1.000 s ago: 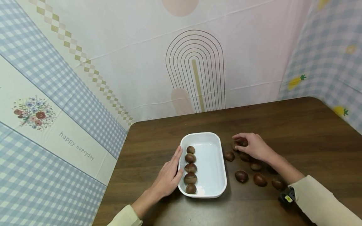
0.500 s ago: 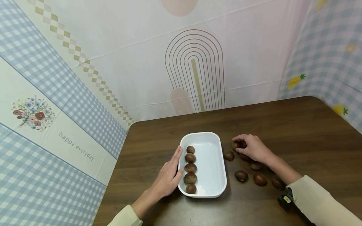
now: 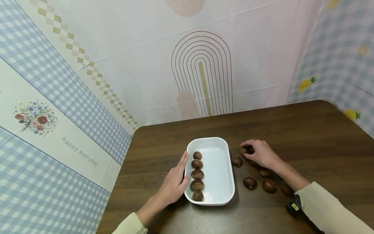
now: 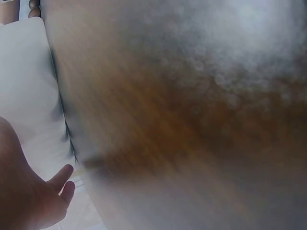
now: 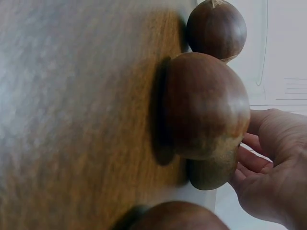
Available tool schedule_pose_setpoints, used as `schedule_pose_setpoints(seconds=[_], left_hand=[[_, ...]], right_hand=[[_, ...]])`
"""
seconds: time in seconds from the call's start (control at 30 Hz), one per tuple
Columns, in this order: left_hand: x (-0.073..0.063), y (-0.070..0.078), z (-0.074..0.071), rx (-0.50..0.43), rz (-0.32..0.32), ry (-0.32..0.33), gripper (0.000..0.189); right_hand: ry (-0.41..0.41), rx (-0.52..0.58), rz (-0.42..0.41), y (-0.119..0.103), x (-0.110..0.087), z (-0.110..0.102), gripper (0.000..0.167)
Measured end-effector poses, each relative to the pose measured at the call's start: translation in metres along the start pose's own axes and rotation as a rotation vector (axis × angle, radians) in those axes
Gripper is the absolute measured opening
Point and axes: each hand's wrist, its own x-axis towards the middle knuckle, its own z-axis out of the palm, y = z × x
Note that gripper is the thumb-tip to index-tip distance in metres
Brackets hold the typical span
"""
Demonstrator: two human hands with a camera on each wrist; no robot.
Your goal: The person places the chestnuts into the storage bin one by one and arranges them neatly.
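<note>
A white rectangular dish (image 3: pixel 217 172) stands on the table, with several chestnuts (image 3: pixel 197 174) in a column along its left side. My left hand (image 3: pixel 172 183) rests against the dish's left wall, fingers straight; the left wrist view also shows that hand (image 4: pixel 33 196) beside the white wall. To the right of the dish, my right hand (image 3: pixel 263 154) reaches over a loose group of chestnuts. Its thumb and fingers pinch a chestnut (image 3: pixel 249 149), partly hidden by them. In the right wrist view, large chestnuts (image 5: pixel 206 105) partly cover the right hand's fingers (image 5: pixel 254 160).
One chestnut (image 3: pixel 237 161) lies near the dish's right wall. Others, such as a shiny one (image 3: pixel 249 182) and a redder one (image 3: pixel 269 186), lie nearer the front. The brown wooden table (image 3: pixel 315 136) meets patterned cloth (image 3: pixel 263 65) at its back edge.
The right hand shifts very slightly around the chestnut at its fingertips. The left hand, the dish and the column of chestnuts stay in place.
</note>
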Motion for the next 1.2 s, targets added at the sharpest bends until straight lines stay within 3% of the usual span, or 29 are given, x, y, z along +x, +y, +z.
schedule_pose_setpoints(seconds=[0.33,0.83,1.2], left_hand=[[0.0,0.0,0.0,0.004,0.005,0.004,0.073],[0.0,0.0,0.001,0.001,0.001,0.005,0.073],[0.0,0.0,0.001,0.002,0.003,0.01,0.073]], right_hand=[[0.054,0.047,-0.038,-0.005,0.003,-0.005,0.037],[0.097,0.096,-0.089,-0.039,0.005,-0.012,0.037],[0.098,0.126,-0.175,-0.063,0.004,0.001,0.036]])
